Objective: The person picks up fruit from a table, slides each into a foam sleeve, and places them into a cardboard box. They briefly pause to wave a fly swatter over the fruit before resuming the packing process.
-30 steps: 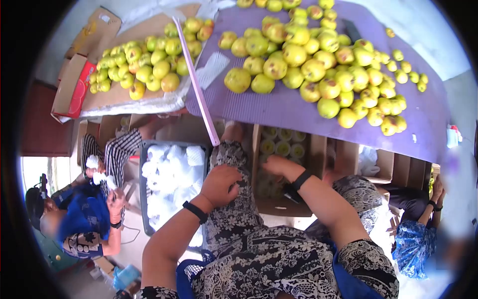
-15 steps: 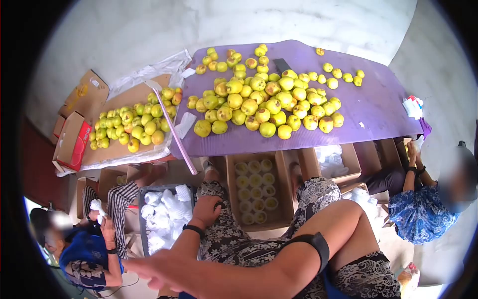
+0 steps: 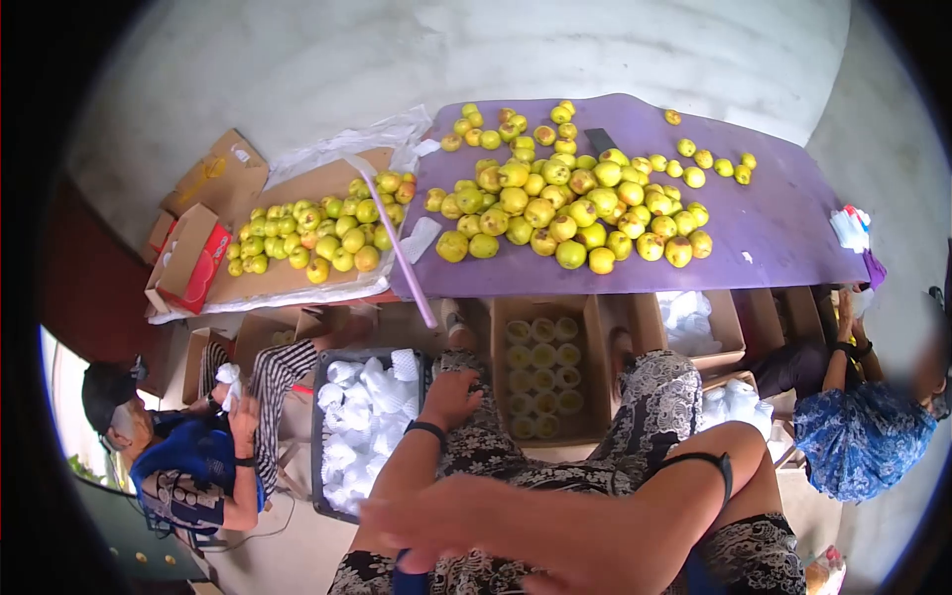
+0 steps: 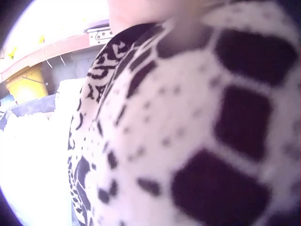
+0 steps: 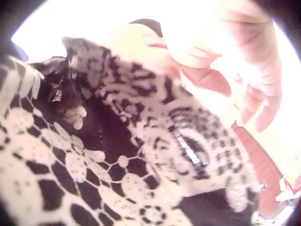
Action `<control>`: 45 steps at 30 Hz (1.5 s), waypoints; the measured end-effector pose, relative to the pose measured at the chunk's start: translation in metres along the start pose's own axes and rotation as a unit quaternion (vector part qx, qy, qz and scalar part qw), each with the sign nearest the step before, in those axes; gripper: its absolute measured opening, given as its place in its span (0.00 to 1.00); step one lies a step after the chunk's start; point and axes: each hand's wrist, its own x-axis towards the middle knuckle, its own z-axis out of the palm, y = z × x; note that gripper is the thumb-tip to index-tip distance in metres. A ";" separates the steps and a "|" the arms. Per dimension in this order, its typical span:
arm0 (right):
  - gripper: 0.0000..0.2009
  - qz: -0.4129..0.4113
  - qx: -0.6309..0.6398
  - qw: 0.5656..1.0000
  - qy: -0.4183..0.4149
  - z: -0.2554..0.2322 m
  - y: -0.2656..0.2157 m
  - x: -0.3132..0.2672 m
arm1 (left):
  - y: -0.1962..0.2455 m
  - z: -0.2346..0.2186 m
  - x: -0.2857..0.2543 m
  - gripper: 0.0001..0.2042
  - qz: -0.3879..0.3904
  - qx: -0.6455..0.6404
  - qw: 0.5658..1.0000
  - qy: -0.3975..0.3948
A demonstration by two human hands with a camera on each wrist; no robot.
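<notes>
My left hand [image 3: 453, 399] rests on the patterned trouser leg [image 3: 481, 431] over my left thigh, fingers loosely bent. The right hand [image 3: 436, 518] is raised across my body, blurred, near the left forearm; its fingers hang loose in the right wrist view, with nothing in them. Between my knees stands a cardboard box [image 3: 592, 382] holding rows of yellow-green fruit in white foam sleeves [image 3: 543, 380]. Left of my leg is a dark crate [image 3: 319, 471] heaped with white foam nets [image 3: 362, 426]. Patterned cloth [image 4: 155, 117] fills most of the left wrist view.
Ahead, a purple-covered table [image 3: 773, 238] carries a pile of yellow-green apples [image 3: 575, 213]. More apples [image 3: 337, 233] lie on cardboard at left, beside a pinkish strip [image 3: 397, 243]. One person [image 3: 188, 466] sits at left, another [image 3: 858, 436] at right. A box of foam nets [image 3: 684, 322] stands under the table.
My right hand has left the box between my knees and swung back across my body to the left. The left hand stays on the thigh. The head view has tilted up, then shifted slightly.
</notes>
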 end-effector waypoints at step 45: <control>0.19 0.420 -0.315 0.851 -0.014 -0.188 0.304 -0.145 | -0.104 -0.118 0.222 0.16 -0.209 0.277 0.934 -0.083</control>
